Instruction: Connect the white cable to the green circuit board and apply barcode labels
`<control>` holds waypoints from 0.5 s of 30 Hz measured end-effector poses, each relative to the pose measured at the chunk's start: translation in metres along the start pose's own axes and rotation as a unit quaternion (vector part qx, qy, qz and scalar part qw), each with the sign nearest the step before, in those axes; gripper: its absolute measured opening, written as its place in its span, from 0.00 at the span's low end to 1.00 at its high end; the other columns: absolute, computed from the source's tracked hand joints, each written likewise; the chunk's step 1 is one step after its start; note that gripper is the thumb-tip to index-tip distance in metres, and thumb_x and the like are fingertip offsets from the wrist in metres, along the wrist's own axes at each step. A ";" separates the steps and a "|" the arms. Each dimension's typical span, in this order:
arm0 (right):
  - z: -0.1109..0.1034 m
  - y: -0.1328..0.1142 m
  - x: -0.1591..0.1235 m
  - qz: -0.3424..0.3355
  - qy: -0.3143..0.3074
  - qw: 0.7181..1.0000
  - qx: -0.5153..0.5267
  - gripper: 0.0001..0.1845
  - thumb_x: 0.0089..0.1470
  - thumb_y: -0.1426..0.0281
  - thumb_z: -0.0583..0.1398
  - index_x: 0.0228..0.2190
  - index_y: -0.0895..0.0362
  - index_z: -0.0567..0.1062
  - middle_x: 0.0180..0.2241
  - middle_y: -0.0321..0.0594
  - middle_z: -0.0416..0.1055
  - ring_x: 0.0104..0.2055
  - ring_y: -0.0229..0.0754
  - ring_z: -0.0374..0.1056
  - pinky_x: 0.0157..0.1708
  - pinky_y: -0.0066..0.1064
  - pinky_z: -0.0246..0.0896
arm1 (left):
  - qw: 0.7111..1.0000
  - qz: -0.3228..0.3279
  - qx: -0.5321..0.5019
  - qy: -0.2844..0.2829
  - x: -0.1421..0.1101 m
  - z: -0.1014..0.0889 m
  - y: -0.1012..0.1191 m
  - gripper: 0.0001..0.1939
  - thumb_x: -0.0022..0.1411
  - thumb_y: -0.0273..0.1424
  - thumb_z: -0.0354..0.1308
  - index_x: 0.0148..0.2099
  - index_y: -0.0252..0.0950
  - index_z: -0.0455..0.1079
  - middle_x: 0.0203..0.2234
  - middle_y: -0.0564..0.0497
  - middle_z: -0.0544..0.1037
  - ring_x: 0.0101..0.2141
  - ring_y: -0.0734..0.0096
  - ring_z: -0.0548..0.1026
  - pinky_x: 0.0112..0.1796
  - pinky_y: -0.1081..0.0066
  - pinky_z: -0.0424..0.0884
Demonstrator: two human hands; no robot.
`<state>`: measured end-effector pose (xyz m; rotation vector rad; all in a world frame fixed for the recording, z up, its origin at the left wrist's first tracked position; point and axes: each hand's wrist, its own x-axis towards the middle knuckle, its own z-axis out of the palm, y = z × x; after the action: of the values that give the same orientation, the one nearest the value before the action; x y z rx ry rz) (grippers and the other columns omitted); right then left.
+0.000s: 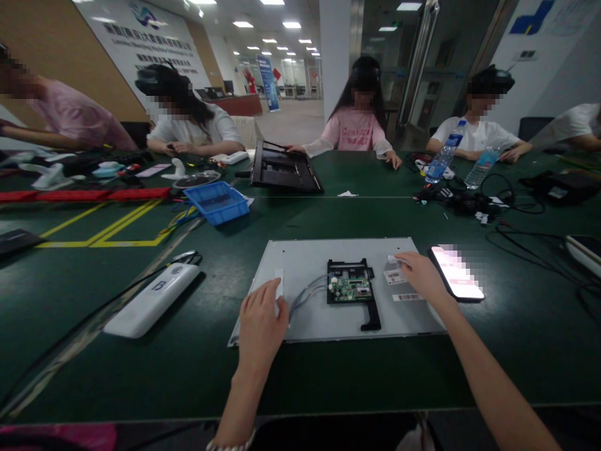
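A flat grey display panel [310,326] lies on the green table in front of me. On its middle sits a green circuit board [348,288] in a black plastic bracket [372,316], with thin grey wires [307,292] running left from it. My left hand [261,319] rests on the panel's left side, thumb apart from the fingers, against a narrow white strip [280,275]. Over the upper right of the panel, my right hand [422,275] has its fingertips closed on a small white piece [392,259], beside a printed label [394,277].
A lit phone [455,272] lies right of the panel, a white power bank [153,300] with a cable to the left. Farther off are a blue tray [218,203], a black frame [286,169] touched by a co-worker's hand [295,149], water bottles [446,150] and tangled cables [469,200].
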<state>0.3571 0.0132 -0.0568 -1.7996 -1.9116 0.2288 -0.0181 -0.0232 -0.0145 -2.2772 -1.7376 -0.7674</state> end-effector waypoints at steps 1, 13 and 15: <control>-0.002 0.001 0.000 0.009 -0.001 1.000 0.009 0.20 0.52 0.76 0.51 0.44 0.57 0.73 0.46 0.42 0.71 0.47 0.42 0.66 0.49 0.34 0.59 | 1.000 0.006 -0.012 -0.003 0.002 -0.001 0.005 0.16 0.62 0.27 0.47 0.52 0.34 0.61 0.47 0.41 0.72 0.48 0.57 0.69 0.50 0.56 0.63; -0.014 0.001 -0.004 0.049 -0.091 0.993 0.062 0.14 0.48 0.71 0.58 0.38 0.55 0.76 0.38 0.41 0.74 0.37 0.42 0.70 0.39 0.32 0.63 | 0.981 0.103 -0.131 -0.097 0.078 0.032 0.063 0.16 0.61 0.27 0.48 0.52 0.35 0.62 0.46 0.44 0.71 0.47 0.61 0.70 0.48 0.59 0.66; -0.014 0.001 -0.004 0.049 -0.081 0.994 0.053 0.11 0.49 0.71 0.57 0.35 0.55 0.77 0.35 0.40 0.74 0.36 0.41 0.70 0.38 0.32 0.63 | 0.980 0.104 -0.136 -0.099 0.085 0.044 0.064 0.16 0.61 0.27 0.48 0.52 0.34 0.62 0.46 0.43 0.71 0.48 0.60 0.70 0.49 0.59 0.66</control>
<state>0.3640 0.0068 -0.0460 -1.8533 -1.8816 0.5153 0.0707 0.0486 0.0007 -2.7494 -1.5130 -0.8027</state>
